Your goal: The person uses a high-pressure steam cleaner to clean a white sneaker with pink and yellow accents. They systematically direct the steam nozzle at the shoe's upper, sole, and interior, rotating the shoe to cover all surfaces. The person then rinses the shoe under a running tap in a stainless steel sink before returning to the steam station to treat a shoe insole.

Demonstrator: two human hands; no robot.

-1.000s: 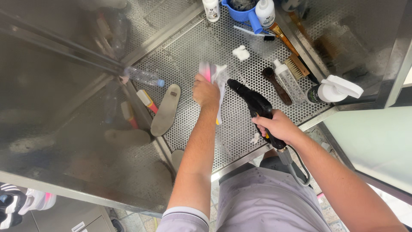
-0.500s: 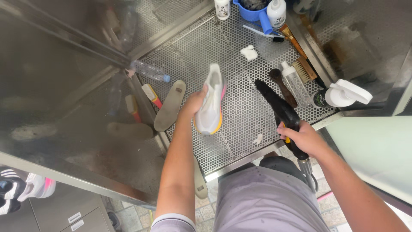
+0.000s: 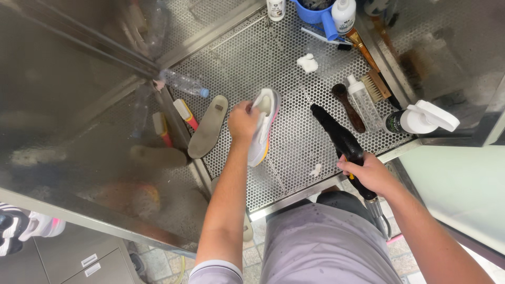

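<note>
Head view is showing the left hand [image 3: 243, 122] closing around a white shoe [image 3: 264, 126] with a pink and yellow sole, holding it over the perforated metal tray [image 3: 252, 58]. Right of the shoe, the right hand [image 3: 368, 173] is gripping a black spray gun [image 3: 339, 139]. Beyond the gun, a white-capped spray bottle [image 3: 421, 118] is lying at the tray's edge, beside a small clear bottle [image 3: 363, 102]. Behind the shoe, a blue tub [image 3: 315, 13] is holding dark things, too blurred to tell. Left of the shoe, a grey insole [image 3: 208, 126] is lying flat.

Shoe-cleaning shop: perforated steel washbay [image 3: 273, 52], brushes [image 3: 376, 87].
</note>
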